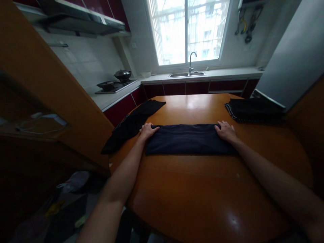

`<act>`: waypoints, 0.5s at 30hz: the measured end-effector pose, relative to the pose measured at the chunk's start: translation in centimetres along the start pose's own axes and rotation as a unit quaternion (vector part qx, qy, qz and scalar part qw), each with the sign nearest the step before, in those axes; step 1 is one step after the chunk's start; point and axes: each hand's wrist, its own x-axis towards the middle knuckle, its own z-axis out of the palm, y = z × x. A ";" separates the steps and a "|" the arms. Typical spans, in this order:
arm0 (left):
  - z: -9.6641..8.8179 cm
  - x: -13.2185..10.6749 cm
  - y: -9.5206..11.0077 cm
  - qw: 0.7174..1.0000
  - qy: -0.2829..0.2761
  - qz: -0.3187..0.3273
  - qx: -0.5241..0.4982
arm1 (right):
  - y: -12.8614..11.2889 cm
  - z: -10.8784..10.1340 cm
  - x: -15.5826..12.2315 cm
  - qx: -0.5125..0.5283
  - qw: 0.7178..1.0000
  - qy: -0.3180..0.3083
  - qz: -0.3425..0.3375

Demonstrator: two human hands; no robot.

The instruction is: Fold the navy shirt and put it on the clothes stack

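Observation:
A dark navy folded cloth (pixel 187 140) lies flat as a long strip across the wooden table (pixel 192 189). At its left end rests my left hand (pixel 149 130), thumb stretched over the top corner and fingers along the outer edge. On the opposite end my right hand (pixel 227 131) lies with thumb and fingers apart, touching the far right corner. Neither hand lifts the fabric. The exact fold layers cannot be made out. Left of my left hand, a black garment (pixel 134 121) is spread along the table's edge.
A stack of folded black cloth (pixel 255 109) sits at the table's back right. Beyond are a sink (pixel 178 75) with a faucet (pixel 190 60), and a stove (pixel 117 87) with a lidded pan (pixel 123 74). A plastic bag (pixel 76 180) lies low at left.

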 end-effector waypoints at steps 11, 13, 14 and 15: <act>-0.4 -0.9 0.5 0.986 0.032 0.058 -0.156 | -0.3 -0.4 -0.3 -0.006 1.000 -0.009 0.004; -0.7 -1.1 0.5 0.983 0.028 0.076 -0.164 | -0.3 -0.4 -0.3 -0.004 1.000 -0.010 0.004; -0.8 -1.1 0.5 0.983 0.022 0.081 -0.166 | -0.3 -0.4 -0.3 -0.003 1.000 -0.010 0.003; -1.0 -1.2 0.5 0.983 0.013 0.081 -0.163 | -0.3 -0.4 -0.4 -0.002 1.000 -0.009 0.003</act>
